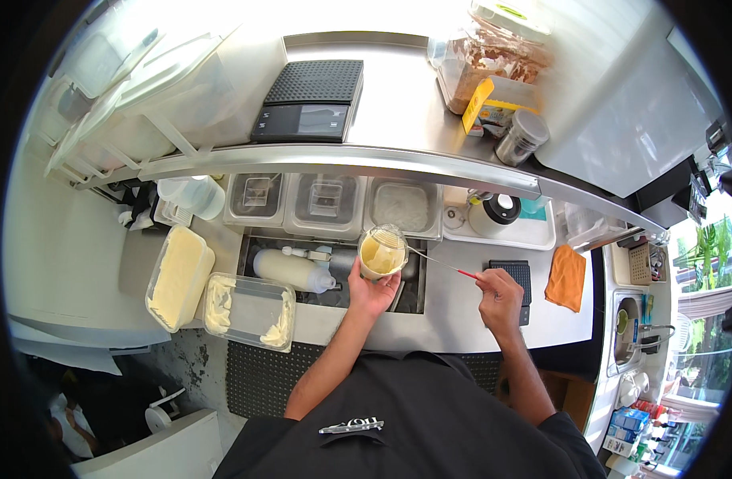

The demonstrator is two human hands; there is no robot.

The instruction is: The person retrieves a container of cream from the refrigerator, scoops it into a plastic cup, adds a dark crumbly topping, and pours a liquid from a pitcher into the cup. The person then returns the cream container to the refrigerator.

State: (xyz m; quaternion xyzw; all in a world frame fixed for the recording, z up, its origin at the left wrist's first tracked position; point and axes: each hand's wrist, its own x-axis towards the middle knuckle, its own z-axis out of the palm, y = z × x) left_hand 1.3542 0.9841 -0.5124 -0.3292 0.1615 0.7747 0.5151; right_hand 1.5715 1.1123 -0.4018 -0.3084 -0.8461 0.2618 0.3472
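Observation:
My left hand is wrapped round a small clear cup with pale yellow contents, held up above the counter well. In my right hand, closed in a pinch, is a thin metal utensil with a red grip. Its far end reaches the cup's right rim. A rounded, mesh-like shape shows at the cup's far side, but I cannot tell whether it belongs to the utensil. Beneath the cup, a clear squeeze bottle with whitish contents lies on its side in the well.
Two tubs stand at the left: one full of pale yellow cream, one with smears. Lidded pans line the back under a metal shelf. On the right are a black scale and an orange cloth.

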